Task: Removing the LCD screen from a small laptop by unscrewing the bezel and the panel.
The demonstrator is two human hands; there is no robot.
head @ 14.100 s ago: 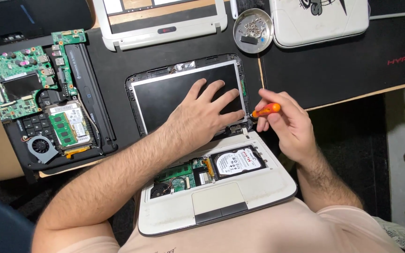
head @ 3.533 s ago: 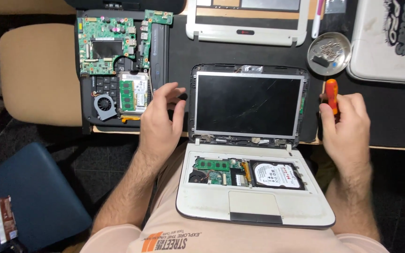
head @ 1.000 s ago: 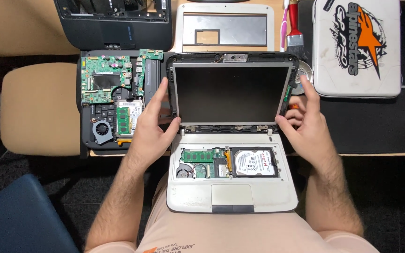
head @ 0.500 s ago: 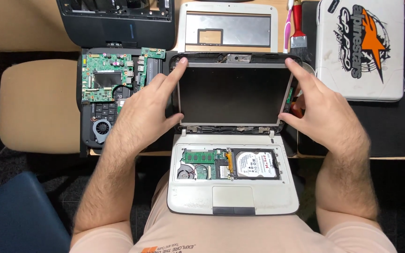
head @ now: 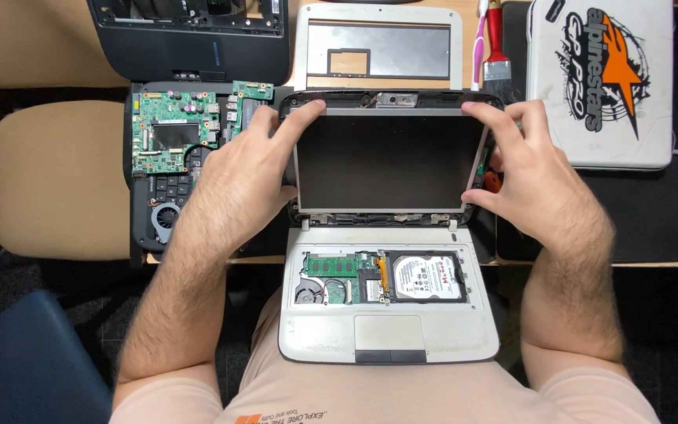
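1. Both hands grip the screen panel (head: 390, 161) of a small white laptop (head: 388, 314). Left hand (head: 241, 177) is spread over the panel's left edge, fingertips hooked on its top left corner. Right hand (head: 531, 173) clamps the right edge, fingers curled over the top right corner.
2. Neither hand is closed into a fist; each is half open and wrapped on the dark screen frame. An orange-handled screwdriver (head: 493, 180) shows just under the right palm; cannot tell whether that hand holds it or it merely lies there.
3. Step in hand, as judged: working the display out of its lid shell, with the bezel already off and bare metal brackets showing along the bottom.
4. Next move likely calls for an even lift on both sides, minding the hinge line and any cable at the panel's lower edge.
5. Laptop base rests on the person's lap, overhanging the desk's (head: 653, 235) front edge; its top cover is open, showing hard drive (head: 428, 277) and memory stick (head: 331, 265).
6. Screen lies flat on the desk, between the hands.
7. Left of it, near the desk's left edge: a stripped dark laptop with green motherboard (head: 170, 133). Behind: a white keyboard frame (head: 380, 49), red brush (head: 497, 51).
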